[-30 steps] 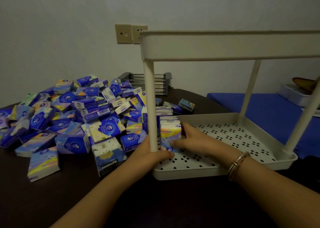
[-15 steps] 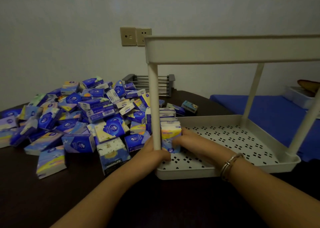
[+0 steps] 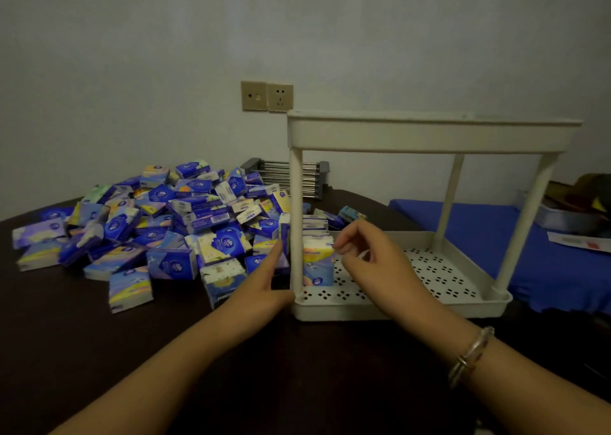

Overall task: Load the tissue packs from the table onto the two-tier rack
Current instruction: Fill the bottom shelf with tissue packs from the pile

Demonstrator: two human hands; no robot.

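Standing between your hands, a tissue pack (image 3: pixel 318 264) sits on the rack (image 3: pixel 456 269). Your left hand (image 3: pixel 264 280) lies straight-fingered, holding nothing. Your right hand (image 3: pixel 367 252) hangs loosely curled, empty.

You have one rack (image 3: pixel 429 133), two wall plates (image 3: pixel 266 96), two hands, and dozens of packs (image 3: pixel 172 223), too many to count.
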